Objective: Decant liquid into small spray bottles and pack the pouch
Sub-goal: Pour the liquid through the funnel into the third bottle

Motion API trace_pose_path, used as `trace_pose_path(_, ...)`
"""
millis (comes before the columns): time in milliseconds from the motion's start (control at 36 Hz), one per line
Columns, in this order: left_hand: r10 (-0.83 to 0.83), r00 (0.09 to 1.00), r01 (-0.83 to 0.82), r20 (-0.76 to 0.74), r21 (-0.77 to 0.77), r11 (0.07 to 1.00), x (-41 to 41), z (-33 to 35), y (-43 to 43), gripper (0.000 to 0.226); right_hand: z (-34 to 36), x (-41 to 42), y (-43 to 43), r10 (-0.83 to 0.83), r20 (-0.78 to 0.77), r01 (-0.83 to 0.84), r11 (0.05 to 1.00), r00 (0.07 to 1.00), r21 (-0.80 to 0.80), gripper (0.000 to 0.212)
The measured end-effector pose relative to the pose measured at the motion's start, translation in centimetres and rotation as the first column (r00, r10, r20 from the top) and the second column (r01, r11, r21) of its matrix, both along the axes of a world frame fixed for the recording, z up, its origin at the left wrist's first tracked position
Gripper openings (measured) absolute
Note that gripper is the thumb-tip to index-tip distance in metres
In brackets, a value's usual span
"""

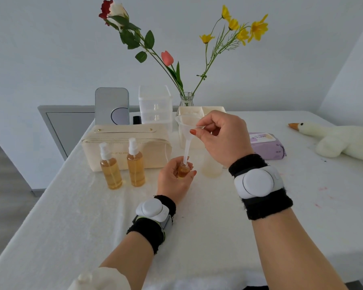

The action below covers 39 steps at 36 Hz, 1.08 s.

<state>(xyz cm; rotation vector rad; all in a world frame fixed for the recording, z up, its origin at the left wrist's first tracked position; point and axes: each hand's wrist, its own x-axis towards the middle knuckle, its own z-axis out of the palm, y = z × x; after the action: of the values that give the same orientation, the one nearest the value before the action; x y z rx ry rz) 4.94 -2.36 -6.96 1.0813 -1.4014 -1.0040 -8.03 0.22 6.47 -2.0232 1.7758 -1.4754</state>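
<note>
Small bottle (183,171), just right of the pouch (126,146), is gripped by the left hand (173,183); the right hand (222,139) pinches the funnel (186,146) in its neck.

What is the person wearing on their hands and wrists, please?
Both forearms are bare. The left hand and right hand have orange-red painted nails. The left wristband and right wristband are black and fuzzy. A rounded white pod is strapped to each: left pod, right pod. The left strap shows grey and yellow-green. A cream sleeve shows near the left elbow.
</note>
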Motion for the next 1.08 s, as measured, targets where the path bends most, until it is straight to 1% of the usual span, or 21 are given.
trace_pose_path(83,0.002,1.000,-0.002,0.000,-0.002,1.000,0.0,0.0,0.0,0.035,-0.1,0.0,-0.1,0.005,-0.027,-0.004,1.000,1.000,0.015,0.011)
trace_pose_path(222,0.001,1.000,-0.001,-0.009,0.001,1.000,0.0,-0.1,0.0,0.035,0.2,-0.2,-0.4,-0.012,0.034,0.012,1.000,0.999,-0.019,0.013)
trace_pose_path(306,-0.002,1.000,0.002,-0.017,-0.003,1.000,0.0,-0.1,0.0,0.037,0.8,-0.6,-1.0,-0.027,0.090,0.032,0.998,0.996,-0.060,0.013)
trace_pose_path(389,-0.011,0.999,0.011,-0.031,-0.003,1.000,0.0,-0.1,0.0,0.038,1.7,-0.9,-1.9,-0.074,0.178,0.094,0.989,0.981,-0.110,0.011)
trace_pose_path(444,-0.013,0.999,0.013,-0.037,-0.004,1.000,0.0,-0.1,0.0,0.038,2.2,-1.1,-2.9,-0.109,0.230,0.136,0.985,0.967,-0.106,0.012)
trace_pose_path(500,-0.017,0.999,0.017,-0.042,-0.005,1.000,0.0,0.0,0.0,0.038,2.6,-1.6,-4.1,-0.148,0.237,0.169,0.983,0.960,-0.068,0.012)
trace_pose_path(583,-0.020,0.999,0.020,-0.047,-0.011,1.000,0.0,-0.1,0.0,0.038,3.0,-1.9,-5.9,-0.197,0.192,0.202,0.979,0.961,-0.007,0.010)
trace_pose_path(667,-0.020,0.999,0.019,-0.049,-0.009,1.000,0.0,-0.1,-0.1,0.038,3.2,-2.0,-7.7,-0.243,0.087,0.240,0.970,0.966,0.041,0.004)
trace_pose_path(806,-0.024,0.998,0.024,-0.062,-0.004,1.000,0.0,-0.2,-0.1,0.039,2.9,-2.2,-10.3,-0.220,-0.094,0.235,0.951,0.971,0.200,0.014)
trace_pose_path(917,-0.023,0.997,0.022,-0.071,-0.014,1.000,0.0,-0.3,-0.2,0.039,2.4,-2.5,-11.3,-0.192,-0.167,0.233,0.932,0.967,0.279,0.028)
trace_pose_path(1000,-0.024,0.997,0.023,-0.067,-0.019,1.000,0.0,-0.4,-0.3,0.039,2.1,-2.5,-11.9,-0.168,-0.232,0.247,0.895,0.958,0.370,0.039)
trace_pose_path(1083,-0.027,0.997,0.025,-0.076,-0.024,0.999,0.0,-0.5,-0.4,0.039,1.8,-2.5,-12.4,-0.146,-0.295,0.274,0.845,0.944,0.459,0.041)
